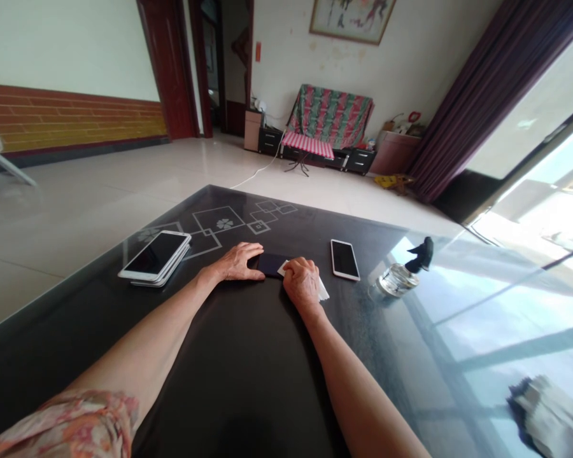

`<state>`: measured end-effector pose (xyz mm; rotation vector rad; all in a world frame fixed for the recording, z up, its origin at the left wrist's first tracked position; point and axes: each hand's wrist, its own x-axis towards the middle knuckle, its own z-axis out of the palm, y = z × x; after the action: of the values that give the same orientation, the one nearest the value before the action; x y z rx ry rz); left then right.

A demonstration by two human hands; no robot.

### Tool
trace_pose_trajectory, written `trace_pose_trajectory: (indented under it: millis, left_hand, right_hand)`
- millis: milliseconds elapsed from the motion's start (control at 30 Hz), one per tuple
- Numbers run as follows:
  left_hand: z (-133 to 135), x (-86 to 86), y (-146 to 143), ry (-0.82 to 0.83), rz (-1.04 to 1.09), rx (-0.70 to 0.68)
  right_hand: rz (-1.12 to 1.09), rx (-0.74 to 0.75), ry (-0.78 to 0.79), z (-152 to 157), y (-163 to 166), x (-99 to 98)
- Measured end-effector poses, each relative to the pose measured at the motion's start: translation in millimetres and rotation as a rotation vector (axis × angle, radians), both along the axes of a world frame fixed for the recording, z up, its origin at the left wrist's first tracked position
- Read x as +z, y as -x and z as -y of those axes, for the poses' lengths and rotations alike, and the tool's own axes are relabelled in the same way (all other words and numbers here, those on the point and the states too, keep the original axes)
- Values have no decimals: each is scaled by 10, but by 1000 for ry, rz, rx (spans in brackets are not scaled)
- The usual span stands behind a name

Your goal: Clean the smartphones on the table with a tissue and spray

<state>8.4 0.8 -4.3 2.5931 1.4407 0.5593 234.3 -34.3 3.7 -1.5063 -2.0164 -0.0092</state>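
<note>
Across the black tabletop (229,362), a dark phone (269,265) stretches lengthwise from the person's loosely spread left hand (239,262) to the right hand (302,281), curled over white tissue (323,292).

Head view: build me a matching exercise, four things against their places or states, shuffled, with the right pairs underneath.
1. phone stack
2. separate phone
3. spray bottle
4. white wipe

A. clear, with a black top
B. gripped in the right hand
C. left of the left hand
D. screen up, right of the right hand

Pairs: 1-C, 2-D, 3-A, 4-B
</note>
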Motion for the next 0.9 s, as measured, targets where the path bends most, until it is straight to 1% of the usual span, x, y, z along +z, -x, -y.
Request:
trace_pose_trajectory:
  millis: [167,367,500,800,900]
  left_hand:
    - [-8,-30,21,19,-23,13]
    - [39,30,-22,62,-21,58]
    - [46,55,-40,54,-11,45]
    - [54,29,-35,62,-18,79]
    - [68,44,-39,75,-29,90]
  right_hand:
    - [4,4,44,101,-31,27]
    - [-35,10,42,178,-54,25]
    - [-46,11,34,185,-59,19]
    - [-46,13,48,195,-56,21]
    - [-55,-26,63,161,-114,13]
